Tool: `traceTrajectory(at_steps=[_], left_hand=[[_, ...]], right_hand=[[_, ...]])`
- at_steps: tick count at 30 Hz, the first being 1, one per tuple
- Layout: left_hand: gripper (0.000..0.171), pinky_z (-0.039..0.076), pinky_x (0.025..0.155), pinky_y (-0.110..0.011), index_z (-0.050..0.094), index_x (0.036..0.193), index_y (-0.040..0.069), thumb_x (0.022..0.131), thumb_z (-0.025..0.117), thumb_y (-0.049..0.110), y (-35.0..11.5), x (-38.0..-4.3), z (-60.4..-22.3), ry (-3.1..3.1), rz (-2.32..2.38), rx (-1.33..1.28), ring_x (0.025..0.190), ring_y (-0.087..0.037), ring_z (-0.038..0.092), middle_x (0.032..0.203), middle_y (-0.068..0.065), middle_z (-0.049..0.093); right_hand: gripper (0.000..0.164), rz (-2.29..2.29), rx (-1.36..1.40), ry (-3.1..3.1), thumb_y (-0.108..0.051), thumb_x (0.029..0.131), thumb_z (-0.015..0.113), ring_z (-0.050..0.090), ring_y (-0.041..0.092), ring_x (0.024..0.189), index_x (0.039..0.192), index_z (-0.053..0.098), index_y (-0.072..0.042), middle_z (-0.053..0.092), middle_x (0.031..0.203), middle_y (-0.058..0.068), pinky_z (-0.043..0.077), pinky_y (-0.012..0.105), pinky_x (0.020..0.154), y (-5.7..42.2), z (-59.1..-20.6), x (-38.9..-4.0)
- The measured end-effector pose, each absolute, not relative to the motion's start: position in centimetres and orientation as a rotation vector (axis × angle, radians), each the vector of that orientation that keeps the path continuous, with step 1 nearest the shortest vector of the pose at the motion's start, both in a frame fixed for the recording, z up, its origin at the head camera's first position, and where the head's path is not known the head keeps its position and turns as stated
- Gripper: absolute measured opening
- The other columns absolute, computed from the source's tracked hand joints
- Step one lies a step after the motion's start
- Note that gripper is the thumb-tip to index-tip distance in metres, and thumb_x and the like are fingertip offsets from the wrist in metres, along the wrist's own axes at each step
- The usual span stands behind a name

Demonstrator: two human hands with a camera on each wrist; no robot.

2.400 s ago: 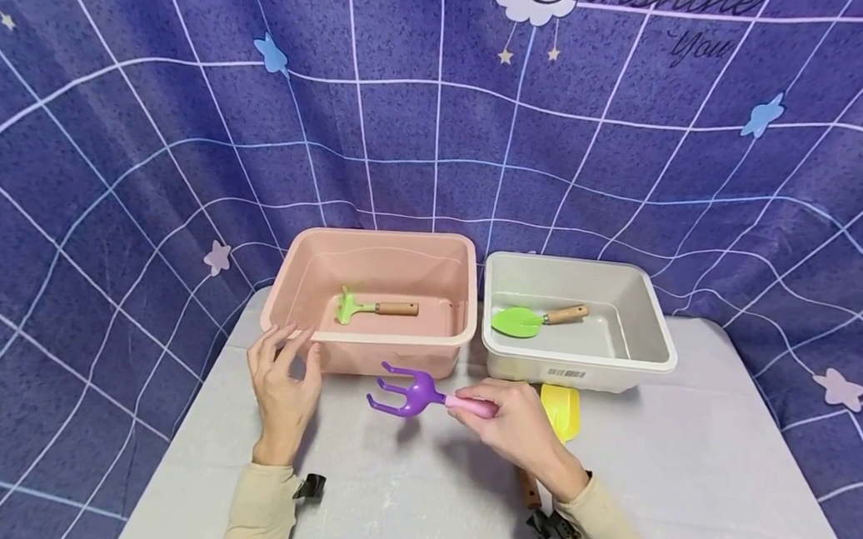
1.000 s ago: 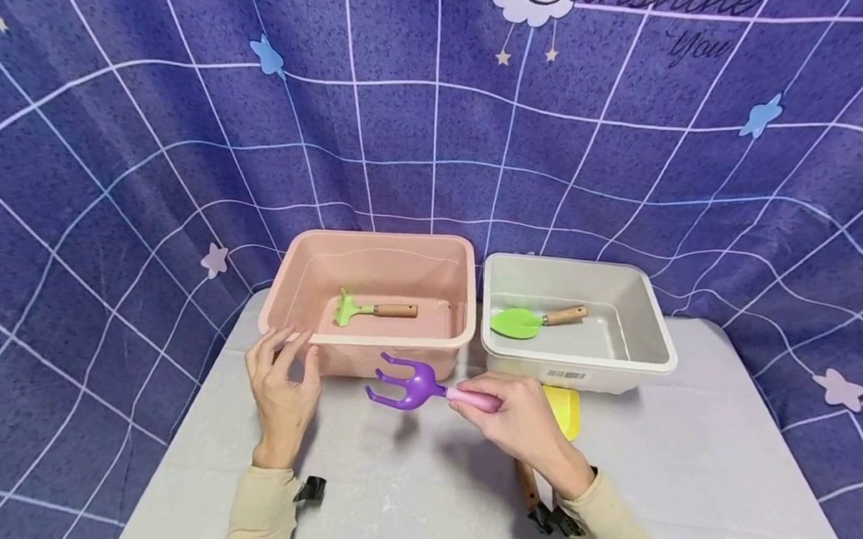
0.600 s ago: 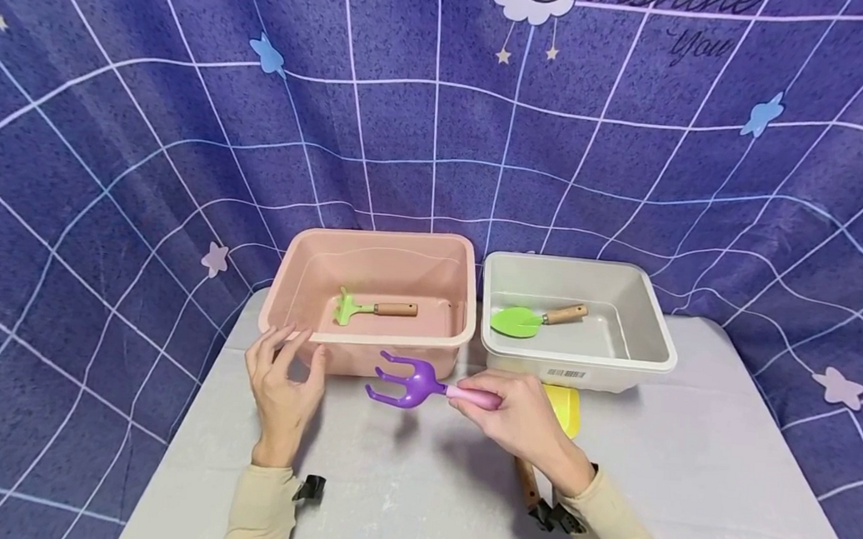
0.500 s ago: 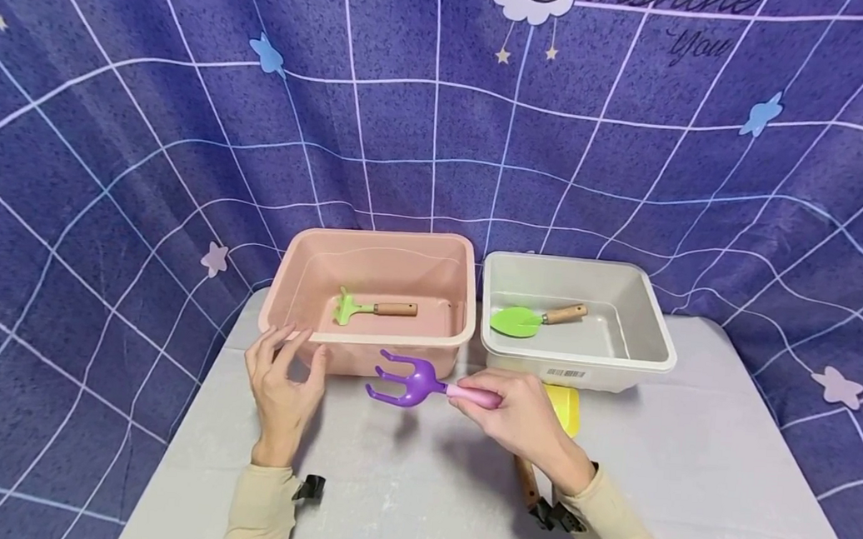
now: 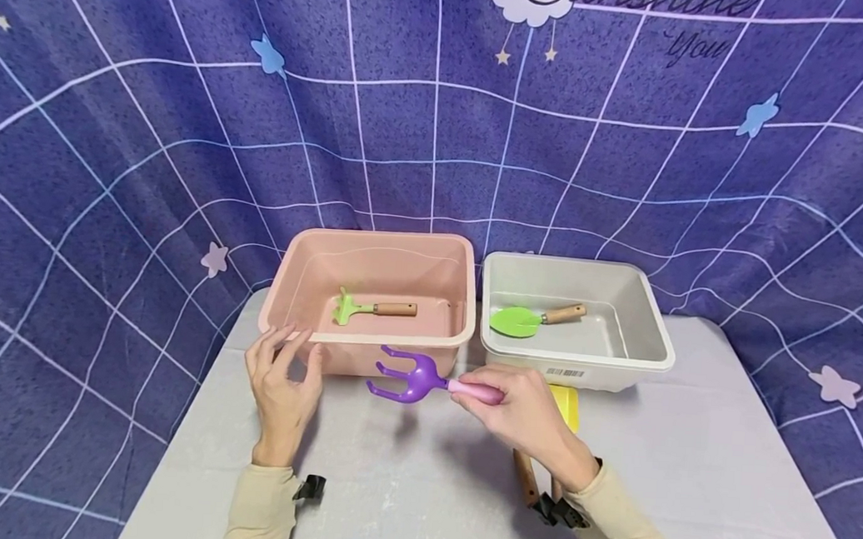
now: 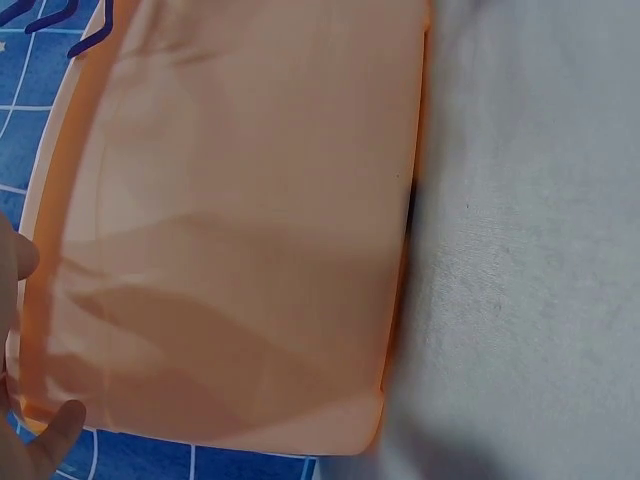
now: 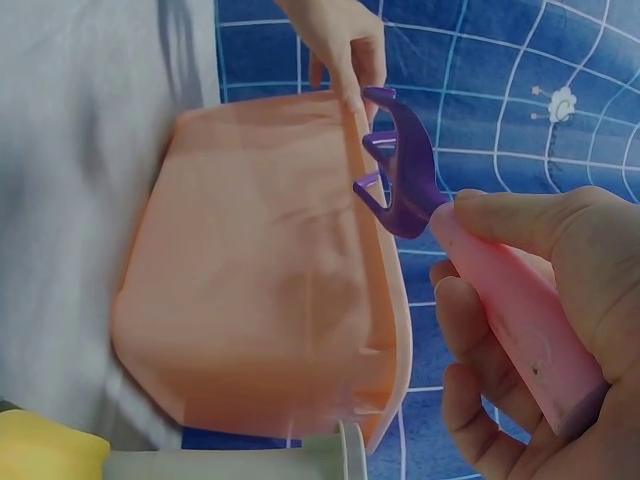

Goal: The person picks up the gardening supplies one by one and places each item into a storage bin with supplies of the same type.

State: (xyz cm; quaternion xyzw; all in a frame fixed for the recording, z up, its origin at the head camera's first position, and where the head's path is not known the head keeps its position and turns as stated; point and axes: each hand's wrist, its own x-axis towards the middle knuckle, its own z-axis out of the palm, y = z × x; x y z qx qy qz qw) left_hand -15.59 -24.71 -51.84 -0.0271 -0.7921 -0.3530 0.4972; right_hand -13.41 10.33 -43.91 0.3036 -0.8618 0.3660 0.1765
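Note:
My right hand point(image 5: 522, 414) grips the pink handle of a purple three-pronged hand fork point(image 5: 418, 378). The fork is held above the table in front of the pink bin, prongs to the left. My left hand point(image 5: 283, 393) rests its fingertips on the front left rim of the pink bin point(image 5: 380, 359), thumb apart from the fingers. Inside that bin lies a small green rake point(image 5: 376, 308) with a wooden handle. In the grey-white bin point(image 5: 575, 361) on the right is a green trowel point(image 5: 518, 321), its wooden handle pointing right. The right wrist view shows the fork point(image 7: 410, 175) close up.
A yellow shovel point(image 5: 566, 406) lies on the table, partly hidden by my right hand and forearm. Wooden handles point(image 5: 525, 476) show below that hand. The grey cloth-covered table point(image 5: 385, 500) stretches in front of both bins. A purple grid-patterned curtain point(image 5: 442, 120) hangs behind.
Since the earliest frame, the hand fork has risen slightly and tilted a little in my right hand. The left hand stays at the pink bin's rim, and both bins hold the same tools.

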Motion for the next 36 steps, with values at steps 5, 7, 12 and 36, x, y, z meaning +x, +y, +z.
traceTrajectory(at_steps=[5, 7, 12, 36], left_hand=[[0.025, 0.035, 0.119, -0.042, 0.082, 0.114, 0.006, 0.09, 0.079, 0.014, -24.72, -15.6, -51.96, -1.913, -0.855, -0.062, 0.13, -0.049, 0.054, 0.124, -0.021, 0.073], [0.025, 0.035, 0.119, -0.042, 0.082, 0.114, 0.006, 0.091, 0.079, 0.014, -24.73, -15.61, -51.99, -1.912, -0.853, -0.062, 0.13, -0.049, 0.054, 0.124, -0.021, 0.073], [0.025, 0.035, 0.119, -0.043, 0.082, 0.115, 0.007, 0.091, 0.079, 0.015, -24.75, -15.67, -52.02, -1.911, -0.851, -0.064, 0.13, -0.049, 0.054, 0.123, -0.021, 0.073], [0.026, 0.034, 0.119, -0.044, 0.082, 0.115, 0.006, 0.09, 0.079, 0.014, -24.74, -15.55, -51.93, -1.912, -0.852, -0.066, 0.129, -0.051, 0.054, 0.123, -0.022, 0.073]], right_hand=[[0.022, 1.011, 0.851, -2.448, -0.027, 0.082, 0.092, 0.074, 0.009, 0.074, 0.101, 0.086, -0.018, 0.081, 0.088, -0.005, 0.061, 0.023, 0.069, 10.29, -43.84, -13.56], [0.022, 1.004, 0.849, -2.447, -0.028, 0.082, 0.092, 0.074, 0.009, 0.074, 0.101, 0.086, -0.018, 0.081, 0.088, -0.006, 0.061, 0.024, 0.069, 10.28, -43.82, -13.61], [0.022, 0.991, 0.863, -2.423, -0.029, 0.081, 0.092, 0.072, 0.007, 0.074, 0.1, 0.086, -0.018, 0.08, 0.087, -0.007, 0.061, 0.023, 0.069, 10.25, -43.75, -13.71], [0.021, 1.02, 0.9, -2.363, -0.027, 0.082, 0.092, 0.073, 0.006, 0.076, 0.099, 0.086, -0.017, 0.08, 0.087, -0.007, 0.061, 0.022, 0.071, 10.18, -42.99, -13.64]])
